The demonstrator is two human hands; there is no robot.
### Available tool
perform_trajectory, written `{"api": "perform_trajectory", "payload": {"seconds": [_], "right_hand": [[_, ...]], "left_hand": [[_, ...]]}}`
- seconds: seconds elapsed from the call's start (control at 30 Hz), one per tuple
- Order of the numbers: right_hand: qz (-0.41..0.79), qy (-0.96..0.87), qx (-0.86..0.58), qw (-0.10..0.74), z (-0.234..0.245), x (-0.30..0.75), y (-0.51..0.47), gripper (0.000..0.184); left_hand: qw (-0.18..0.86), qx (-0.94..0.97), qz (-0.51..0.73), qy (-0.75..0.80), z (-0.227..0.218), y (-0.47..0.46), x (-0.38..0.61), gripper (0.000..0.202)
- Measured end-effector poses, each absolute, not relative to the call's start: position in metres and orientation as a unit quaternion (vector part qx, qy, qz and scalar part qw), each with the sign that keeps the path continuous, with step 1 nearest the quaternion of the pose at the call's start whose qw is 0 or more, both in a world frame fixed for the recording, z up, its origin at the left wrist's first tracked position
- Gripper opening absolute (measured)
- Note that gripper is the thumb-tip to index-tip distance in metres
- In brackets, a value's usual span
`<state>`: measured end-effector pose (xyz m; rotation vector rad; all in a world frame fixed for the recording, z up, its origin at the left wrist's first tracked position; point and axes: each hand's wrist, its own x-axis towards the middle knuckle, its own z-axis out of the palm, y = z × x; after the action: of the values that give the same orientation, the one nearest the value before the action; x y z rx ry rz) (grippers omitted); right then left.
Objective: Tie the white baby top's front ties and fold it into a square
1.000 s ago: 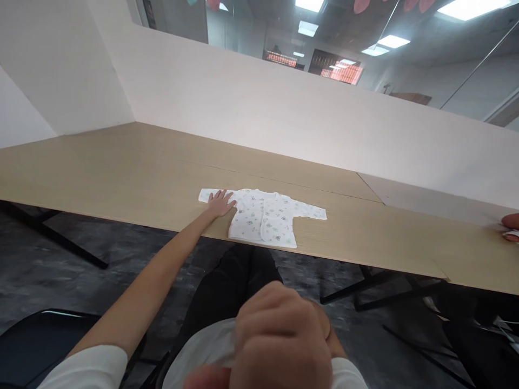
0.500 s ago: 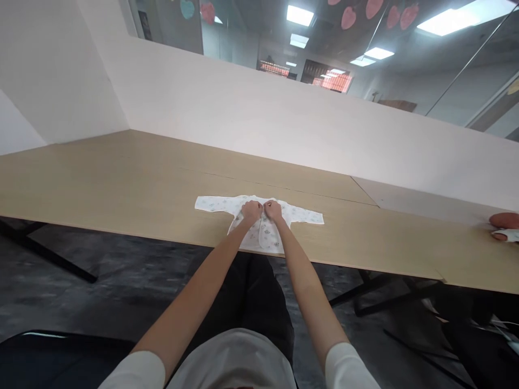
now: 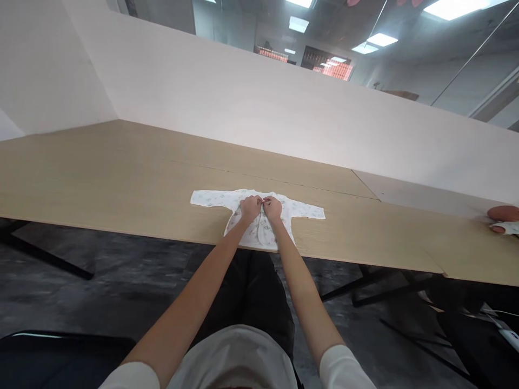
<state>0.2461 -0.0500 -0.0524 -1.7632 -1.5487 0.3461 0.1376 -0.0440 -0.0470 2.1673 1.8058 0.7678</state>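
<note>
A small white baby shirt [image 3: 214, 198] with a faint print lies face up on the table, its sleeves spread to both sides. Its lower hem reaches the table's front edge. My left hand [image 3: 251, 208] is closed on the front edge of the shirt just below the collar. Close beside it, my right hand [image 3: 272, 208] pinches the opposite front edge. The fingertips of both hands nearly meet at the shirt's centre line, and they hide whatever small fastening may be between them. Below the hands, the front opening runs down to a rounded hem.
The long wooden table [image 3: 101, 178] runs along a white wall [image 3: 227, 97] with a glass pane above. A brown rounded object [image 3: 503, 213] with white cloth lies at the table's far right. A black chair [image 3: 65, 359] stands at the lower left.
The camera view has tilted down slightly. Both hands stay at the shirt's neck, with the fingertips a little closer together at the centre line. The shirt lies much as before.
</note>
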Motion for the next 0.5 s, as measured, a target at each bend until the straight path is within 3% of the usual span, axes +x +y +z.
{"api": "perform_trajectory", "payload": {"seconds": [0.2,0.5], "right_hand": [[0.171,-0.577,-0.667,0.440,-0.0578,0.2490,-0.0466,0.012],[0.198,-0.544,-0.653,0.489,-0.0580,0.2496,-0.0491,0.025]], "left_hand": [[0.120,0.736,0.272,0.609,-0.0464,-0.0467,0.1374,0.031],[0.141,0.749,0.299,0.575,-0.0473,-0.0485,0.1388,0.028]]}}
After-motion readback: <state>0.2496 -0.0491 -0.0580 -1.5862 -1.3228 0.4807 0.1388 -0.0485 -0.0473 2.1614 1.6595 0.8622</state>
